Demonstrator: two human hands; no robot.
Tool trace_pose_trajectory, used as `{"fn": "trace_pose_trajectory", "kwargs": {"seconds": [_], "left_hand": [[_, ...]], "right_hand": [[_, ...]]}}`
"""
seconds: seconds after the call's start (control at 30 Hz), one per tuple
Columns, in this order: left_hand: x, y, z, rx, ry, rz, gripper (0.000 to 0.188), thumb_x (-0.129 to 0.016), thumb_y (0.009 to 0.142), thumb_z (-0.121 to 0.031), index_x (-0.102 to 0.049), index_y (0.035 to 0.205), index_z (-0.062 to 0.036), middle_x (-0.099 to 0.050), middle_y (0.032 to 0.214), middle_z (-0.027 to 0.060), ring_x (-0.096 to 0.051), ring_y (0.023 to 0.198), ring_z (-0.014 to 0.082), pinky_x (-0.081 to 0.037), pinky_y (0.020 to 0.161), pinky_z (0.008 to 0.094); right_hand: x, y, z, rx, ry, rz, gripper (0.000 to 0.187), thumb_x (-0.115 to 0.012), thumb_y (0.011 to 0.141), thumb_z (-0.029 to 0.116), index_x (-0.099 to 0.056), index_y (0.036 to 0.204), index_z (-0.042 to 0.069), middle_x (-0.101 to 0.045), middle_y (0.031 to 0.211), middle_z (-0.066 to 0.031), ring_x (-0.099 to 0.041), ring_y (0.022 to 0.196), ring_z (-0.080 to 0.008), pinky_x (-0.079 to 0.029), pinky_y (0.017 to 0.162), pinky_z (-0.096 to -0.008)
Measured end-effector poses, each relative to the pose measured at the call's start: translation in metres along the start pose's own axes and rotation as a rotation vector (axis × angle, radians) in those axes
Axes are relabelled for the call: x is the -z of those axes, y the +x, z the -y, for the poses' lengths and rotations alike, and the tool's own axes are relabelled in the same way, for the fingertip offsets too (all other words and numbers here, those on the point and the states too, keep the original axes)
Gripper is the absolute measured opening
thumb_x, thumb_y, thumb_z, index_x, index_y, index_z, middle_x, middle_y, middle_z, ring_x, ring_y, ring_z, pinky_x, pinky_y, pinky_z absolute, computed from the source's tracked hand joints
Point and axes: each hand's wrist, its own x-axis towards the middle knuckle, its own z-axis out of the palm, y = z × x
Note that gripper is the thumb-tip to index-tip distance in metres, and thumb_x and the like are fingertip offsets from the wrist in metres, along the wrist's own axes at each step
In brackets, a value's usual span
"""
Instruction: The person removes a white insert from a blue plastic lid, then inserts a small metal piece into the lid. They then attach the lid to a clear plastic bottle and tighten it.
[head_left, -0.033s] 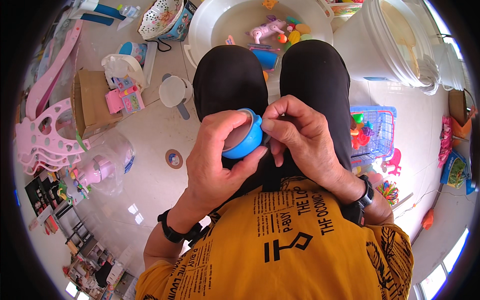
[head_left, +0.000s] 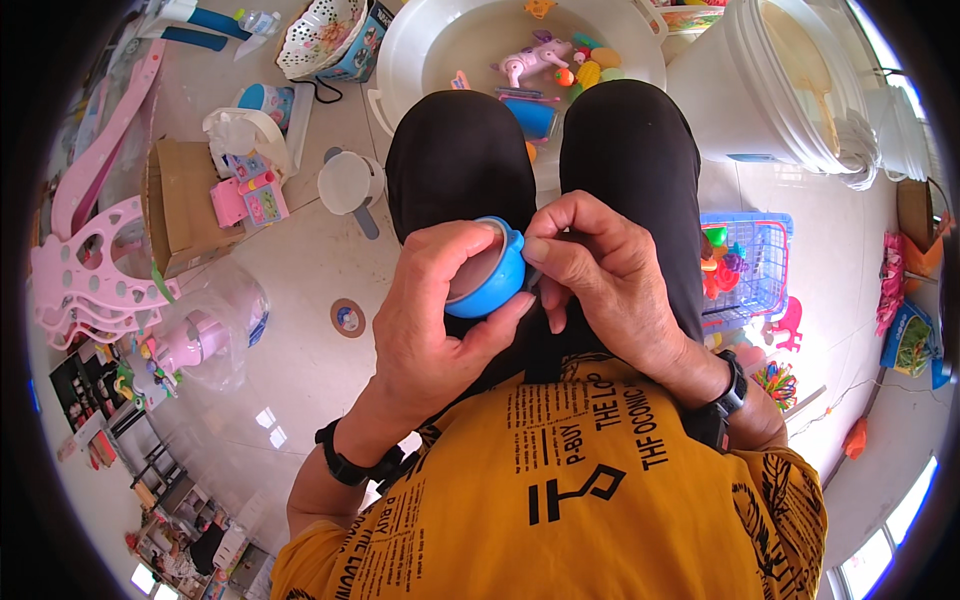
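My left hand [head_left: 425, 310] is wrapped round a small, round blue toy pot [head_left: 503, 278], tilted above my lap. Its inside looks pale, and a short blue lug sticks out at the rim towards the right. Thumb and forefinger of my right hand [head_left: 605, 265] are pinched together beside that lug, at the pot's right side. What they grip, if anything, is hidden behind the fingertips. Both hands are over my dark trousers [head_left: 460, 150], between the thighs and my waist.
Beyond my knees stands a large white basin [head_left: 425, 55] of water with toys, including a pink toy animal [head_left: 530, 62]. White buckets [head_left: 735, 95] are at the far right, a blue basket [head_left: 765, 310] by my right thigh. Left lie a white dipper [head_left: 345, 183] and cardboard box [head_left: 185, 200].
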Motion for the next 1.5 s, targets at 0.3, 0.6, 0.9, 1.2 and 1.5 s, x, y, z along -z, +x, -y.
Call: {"fn": "trace_pose_trajectory", "kwargs": {"seconds": [0.3, 0.6, 0.9, 1.2, 1.5], "left_hand": [[-0.003, -0.003, 0.002, -0.005, 0.01, 0.001, 0.06, -0.084, 0.073, 0.002, -0.056, 0.126, -0.004, -0.063, 0.119, 0.0149, -0.066, 0.103, 0.0297, -0.055, 0.085, 0.0343], [0.002, -0.003, -0.003, 0.029, -0.001, 0.051, 0.055, -0.083, 0.075, 0.0, -0.059, 0.125, -0.0012, -0.065, 0.118, 0.0143, -0.068, 0.104, 0.0274, -0.055, 0.085, 0.0332], [0.023, 0.004, -0.01, 0.316, -0.247, 0.122, 0.025, -0.063, 0.099, -0.011, -0.064, 0.119, 0.004, -0.073, 0.108, 0.0145, -0.072, 0.098, 0.0188, -0.055, 0.087, 0.0284], [0.022, -0.014, -0.025, 0.505, -0.259, 0.204, 0.016, -0.063, 0.098, -0.003, -0.068, 0.112, 0.001, -0.074, 0.098, 0.0108, -0.072, 0.09, 0.0135, -0.055, 0.078, 0.0232], [0.025, -0.019, -0.027, 0.75, -0.609, 0.321, 0.031, -0.06, 0.097, 0.004, -0.057, 0.127, 0.0035, -0.069, 0.112, 0.015, -0.067, 0.107, 0.0175, -0.055, 0.093, 0.0287]], "right_hand": [[0.002, 0.002, -0.004, 0.12, -0.106, -0.027, 0.006, -0.068, 0.096, 0.006, -0.064, 0.097, 0.001, -0.063, 0.086, -0.0012, -0.06, 0.067, -0.0038, -0.052, 0.054, -0.0193], [0.002, -0.001, -0.005, 0.098, -0.054, -0.043, 0.007, -0.066, 0.098, 0.004, -0.065, 0.102, -0.001, -0.063, 0.086, -0.0029, -0.062, 0.07, -0.0064, -0.054, 0.057, -0.0206], [0.005, 0.0, -0.001, 0.043, -0.139, -0.009, 0.007, -0.068, 0.096, 0.006, -0.065, 0.098, 0.0, -0.064, 0.084, -0.0013, -0.062, 0.067, -0.0042, -0.052, 0.056, -0.0186], [0.013, -0.018, -0.009, -0.013, -0.235, 0.159, 0.005, -0.071, 0.093, 0.005, -0.067, 0.094, 0.003, -0.063, 0.085, 0.0009, -0.06, 0.069, -0.0027, -0.049, 0.057, -0.0192], [0.019, -0.03, -0.009, 0.241, -0.516, 0.231, 0.014, -0.076, 0.086, -0.003, -0.068, 0.097, 0.001, -0.062, 0.097, -0.0053, -0.062, 0.078, -0.0085, -0.05, 0.065, -0.0219]]}}
